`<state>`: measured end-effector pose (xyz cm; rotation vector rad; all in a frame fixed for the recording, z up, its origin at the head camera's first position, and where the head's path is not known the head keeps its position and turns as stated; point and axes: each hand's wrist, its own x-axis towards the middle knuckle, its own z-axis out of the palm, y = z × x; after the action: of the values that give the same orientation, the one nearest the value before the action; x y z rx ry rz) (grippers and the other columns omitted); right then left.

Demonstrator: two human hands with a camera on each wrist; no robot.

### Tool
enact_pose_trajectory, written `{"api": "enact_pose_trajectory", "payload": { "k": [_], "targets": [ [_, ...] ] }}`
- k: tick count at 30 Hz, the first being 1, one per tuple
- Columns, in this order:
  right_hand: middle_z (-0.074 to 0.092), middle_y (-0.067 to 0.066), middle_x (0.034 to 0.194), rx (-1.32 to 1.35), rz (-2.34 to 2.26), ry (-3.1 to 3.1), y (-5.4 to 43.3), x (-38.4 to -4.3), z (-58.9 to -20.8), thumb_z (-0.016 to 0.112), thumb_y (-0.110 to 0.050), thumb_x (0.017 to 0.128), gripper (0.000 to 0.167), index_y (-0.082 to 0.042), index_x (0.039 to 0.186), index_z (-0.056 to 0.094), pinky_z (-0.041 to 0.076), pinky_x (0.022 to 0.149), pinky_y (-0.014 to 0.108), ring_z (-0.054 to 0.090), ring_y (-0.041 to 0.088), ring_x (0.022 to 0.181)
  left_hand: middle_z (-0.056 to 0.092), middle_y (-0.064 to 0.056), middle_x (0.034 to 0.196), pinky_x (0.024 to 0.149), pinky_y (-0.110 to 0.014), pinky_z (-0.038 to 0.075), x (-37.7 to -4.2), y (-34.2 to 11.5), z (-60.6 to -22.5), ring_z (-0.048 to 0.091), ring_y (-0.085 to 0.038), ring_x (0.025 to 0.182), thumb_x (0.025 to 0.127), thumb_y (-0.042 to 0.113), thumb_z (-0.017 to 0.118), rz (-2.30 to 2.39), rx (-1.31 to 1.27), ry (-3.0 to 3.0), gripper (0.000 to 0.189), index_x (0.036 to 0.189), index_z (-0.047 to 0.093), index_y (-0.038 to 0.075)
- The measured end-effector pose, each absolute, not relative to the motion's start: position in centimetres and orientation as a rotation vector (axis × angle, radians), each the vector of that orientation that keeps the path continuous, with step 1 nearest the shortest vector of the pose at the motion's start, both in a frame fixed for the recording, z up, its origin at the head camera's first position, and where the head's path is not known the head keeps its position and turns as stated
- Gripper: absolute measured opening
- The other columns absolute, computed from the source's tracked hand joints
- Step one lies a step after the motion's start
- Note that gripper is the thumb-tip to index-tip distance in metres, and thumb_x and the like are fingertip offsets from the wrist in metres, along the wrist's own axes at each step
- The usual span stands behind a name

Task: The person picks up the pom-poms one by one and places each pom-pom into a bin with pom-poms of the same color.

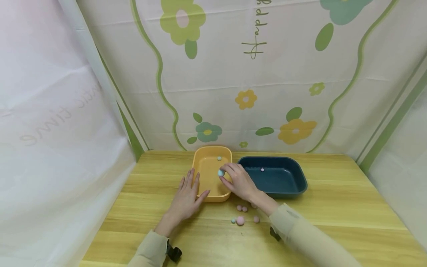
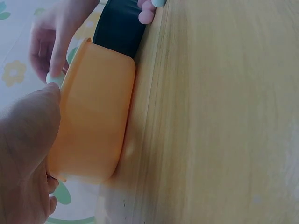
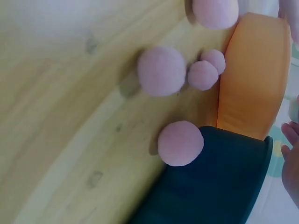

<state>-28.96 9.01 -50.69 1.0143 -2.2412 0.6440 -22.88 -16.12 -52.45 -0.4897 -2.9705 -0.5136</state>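
Note:
My right hand (image 1: 241,181) pinches a light blue ball (image 1: 221,172) between thumb and fingertips, above the right part of a yellow-orange tray (image 1: 213,199). On the tray's left and front rim rests my left hand (image 1: 184,199), its fingers extended and thumb spread; the left wrist view shows the thumb (image 2: 35,116) near the rim. Inside this tray lies a small pale green ball (image 1: 219,158). A dark blue tray (image 1: 283,193) stands to the right, with a small pale ball (image 1: 262,170) in it.
In front of the trays, several pink balls lie on the wooden table (image 1: 133,211), among them a larger one (image 1: 240,220) beside a small green ball (image 1: 233,220). One pink ball (image 3: 181,143) sits close to the dark tray. Behind the table hangs a flowered cloth (image 1: 213,85).

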Motion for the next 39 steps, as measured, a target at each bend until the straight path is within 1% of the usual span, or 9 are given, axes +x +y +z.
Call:
{"api": "enact_pose_trajectory", "payload": {
  "k": [4, 16, 23, 28, 33, 39],
  "targets": [
    [0.076, 0.006, 0.112, 1.000, 0.632, -2.269, 8.7, -29.7, -50.9, 0.090, -0.013, 0.092, 0.026, -0.007, 0.113, 0.075, 0.063, 0.096, 0.047, 0.073, 0.025, 0.102, 0.008, -0.027, 0.183, 0.141, -0.059, 0.017, -22.9, -16.1, -52.5, 0.012, -0.042, 0.173, 0.115, 0.059, 0.045, -0.528, -0.492, -2.968, 0.087, 0.172, 0.025, -0.004],
    [0.075, 0.005, 0.107, 0.965, 0.631, -2.300, 8.1, -30.8, -51.5, 0.091, -0.010, 0.090, 0.025, -0.008, 0.108, 0.074, 0.064, 0.097, 0.050, 0.075, 0.025, 0.099, 0.008, -0.027, 0.183, 0.141, -0.060, 0.018, -22.8, -16.0, -52.5, 0.013, -0.042, 0.173, 0.115, 0.058, 0.046, -0.537, -0.498, -2.966, 0.086, 0.171, 0.028, -0.004],
    [0.075, 0.004, 0.109, 0.958, 0.629, -2.357, 8.1, -31.0, -51.5, 0.087, -0.015, 0.096, 0.020, -0.009, 0.110, 0.074, 0.063, 0.100, 0.050, 0.075, 0.023, 0.100, 0.007, -0.027, 0.183, 0.141, -0.060, 0.018, -22.9, -16.1, -52.6, 0.012, -0.042, 0.173, 0.115, 0.058, 0.045, -0.534, -0.494, -2.965, 0.086, 0.172, 0.027, -0.004],
    [0.076, 0.006, 0.109, 0.958, 0.625, -2.350, 8.1, -31.1, -51.6, 0.089, -0.014, 0.094, 0.023, -0.007, 0.111, 0.075, 0.063, 0.100, 0.051, 0.075, 0.024, 0.100, 0.006, -0.026, 0.184, 0.141, -0.060, 0.017, -23.0, -16.1, -52.6, 0.011, -0.042, 0.173, 0.115, 0.059, 0.045, -0.538, -0.491, -2.967, 0.087, 0.172, 0.026, -0.004],
    [0.077, 0.007, 0.113, 0.945, 0.624, -2.379, 8.1, -31.0, -51.6, 0.088, -0.016, 0.095, 0.027, -0.008, 0.116, 0.075, 0.062, 0.103, 0.051, 0.076, 0.026, 0.105, 0.008, -0.027, 0.183, 0.141, -0.061, 0.018, -22.9, -16.2, -52.7, 0.011, -0.042, 0.173, 0.115, 0.059, 0.045, -0.543, -0.496, -2.960, 0.087, 0.171, 0.027, -0.004],
    [0.078, 0.007, 0.116, 0.949, 0.655, -2.375, 8.3, -30.0, -51.3, 0.088, -0.016, 0.095, 0.028, -0.008, 0.119, 0.075, 0.061, 0.103, 0.051, 0.075, 0.027, 0.107, 0.008, -0.027, 0.183, 0.141, -0.060, 0.017, -23.0, -16.2, -52.7, 0.012, -0.043, 0.173, 0.115, 0.059, 0.045, -0.539, -0.490, -2.962, 0.086, 0.171, 0.028, -0.004]
  ]
}}
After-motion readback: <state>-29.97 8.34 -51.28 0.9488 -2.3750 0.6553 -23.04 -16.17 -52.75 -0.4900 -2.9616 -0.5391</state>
